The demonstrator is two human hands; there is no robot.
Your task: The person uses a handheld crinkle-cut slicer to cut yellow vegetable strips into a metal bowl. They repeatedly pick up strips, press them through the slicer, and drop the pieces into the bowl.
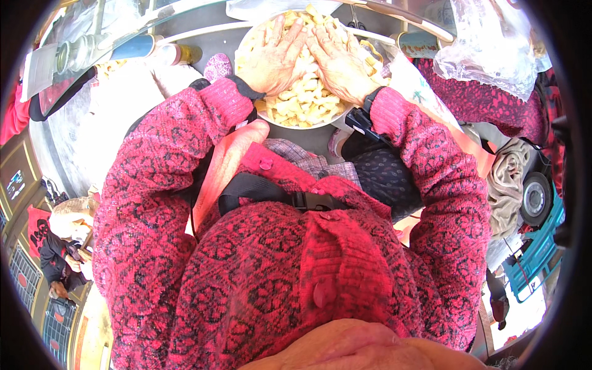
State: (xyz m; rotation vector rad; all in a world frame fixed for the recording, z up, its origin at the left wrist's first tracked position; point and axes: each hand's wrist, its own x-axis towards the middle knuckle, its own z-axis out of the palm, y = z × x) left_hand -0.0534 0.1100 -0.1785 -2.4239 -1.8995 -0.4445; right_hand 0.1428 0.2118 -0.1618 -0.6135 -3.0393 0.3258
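A round pale basin (309, 126) before me is heaped with small, pale yellow pieces of food (310, 104), perhaps dough or cut chips. My left hand (273, 62) lies flat on the left of the heap, its fingers pointing to the far side. Beside it, my right hand (341, 64) rests palm down on the right of the pieces, with the fingers extended. The two hands nearly meet at the index fingers. Neither holds anything that I can see. A black strapped device (360, 121) sits by my right wrist.
Scissors (355, 19) lie beyond the basin. A glass tabletop (138, 27) edges the far left, with a glass jar (74, 54) near it. Clear plastic bags (485, 46) sit at far right, above a teal cart (539, 249). Another person (64, 259) is at far left.
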